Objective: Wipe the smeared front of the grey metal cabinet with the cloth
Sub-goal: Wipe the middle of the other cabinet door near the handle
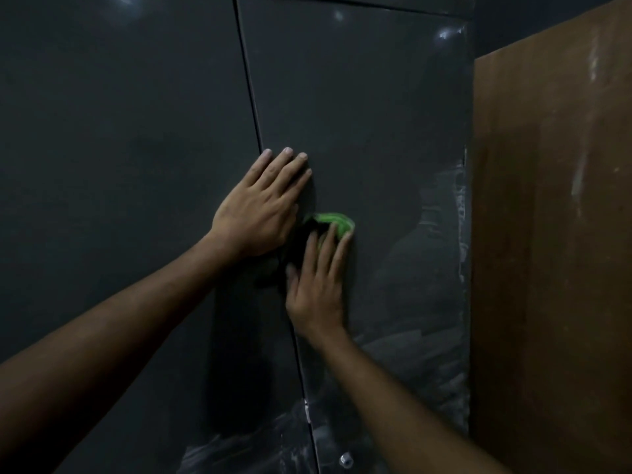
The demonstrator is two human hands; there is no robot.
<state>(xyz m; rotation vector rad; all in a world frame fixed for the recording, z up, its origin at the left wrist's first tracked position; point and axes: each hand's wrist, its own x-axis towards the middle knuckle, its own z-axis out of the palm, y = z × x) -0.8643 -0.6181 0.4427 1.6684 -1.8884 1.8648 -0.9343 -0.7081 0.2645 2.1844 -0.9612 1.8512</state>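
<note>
Cabinet (359,107), grey metal, seen close from the head view, its glossy front split by a dark vertical seam into a left panel and a right door. Left hand (260,210) lies flat on the front across the seam, fingers (290,165) straight, close together and pointing up and to the right, holding nothing. Right hand (316,285) sits just below and to the right of the left hand, on the right door; its fingers (337,248) are stretched out and press a green cloth (337,222) against the metal. Only the cloth's upper edge shows beyond the fingertips; a darker part lies in shadow between the two hands, and how far it reaches under the palm cannot be told. Pale smears (441,217) run down the right side of the door near its edge and spread across its lower part, also reaching the foot of the left panel. A small shiny round fitting (345,459) sits low on the door. Brown board (554,234), streaked with whitish marks, stands just beside the cabinet on the right.
</note>
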